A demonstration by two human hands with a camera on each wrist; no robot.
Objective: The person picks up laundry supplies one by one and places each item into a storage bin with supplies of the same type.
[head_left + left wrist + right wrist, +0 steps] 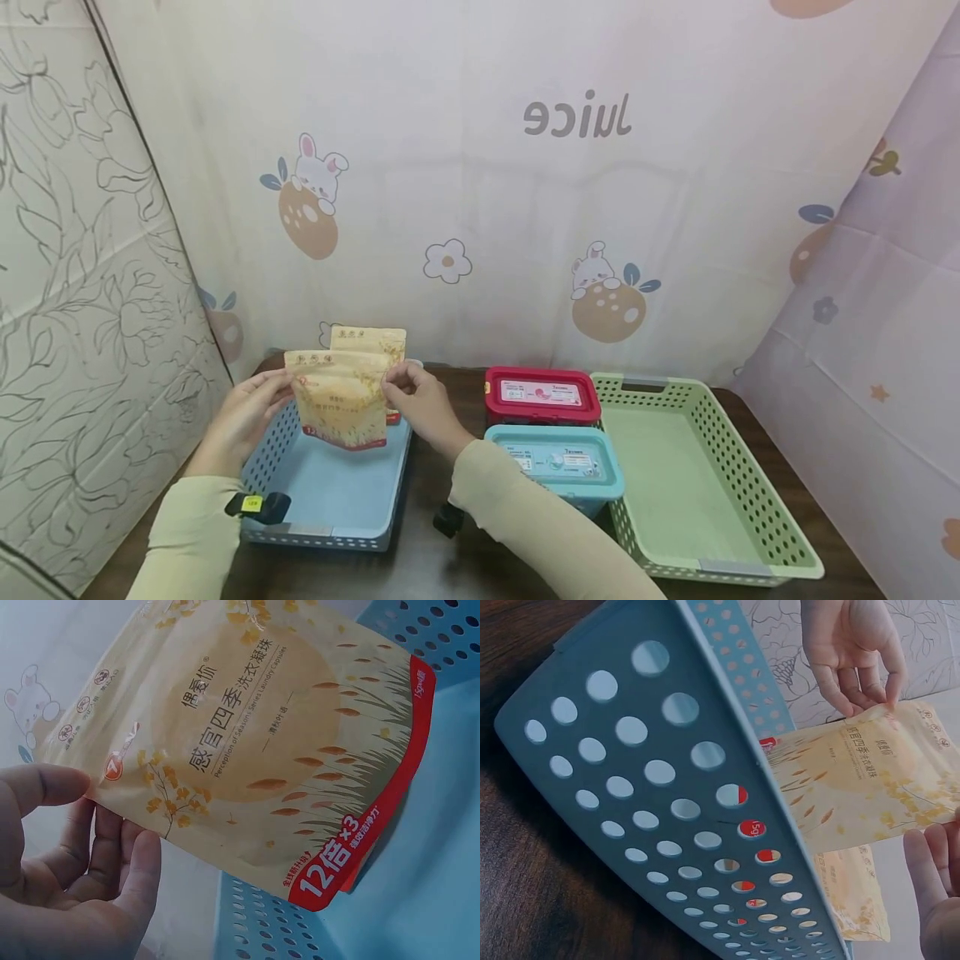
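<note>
A yellow pouch of laundry capsules [341, 404] with a red bottom band hangs over the blue basket [330, 492]. My left hand [243, 412] pinches its left edge near the top. At its opposite edge, my right hand [427, 408] pinches the upper corner between thumb and fingers. In the left wrist view the pouch's printed front [262, 735] faces the camera, tilted. Behind the held pouch stands a second, similar pouch [375, 337], mostly covered by the first; its red band shows through the basket's holes in the right wrist view.
Right of the blue basket, a red-lidded box [543, 396] stands behind a light-blue-lidded box [558, 462]. A green basket [750, 475] is farther right on the dark wooden table [420, 542]. Printed curtains [465, 208] rise behind and at both sides.
</note>
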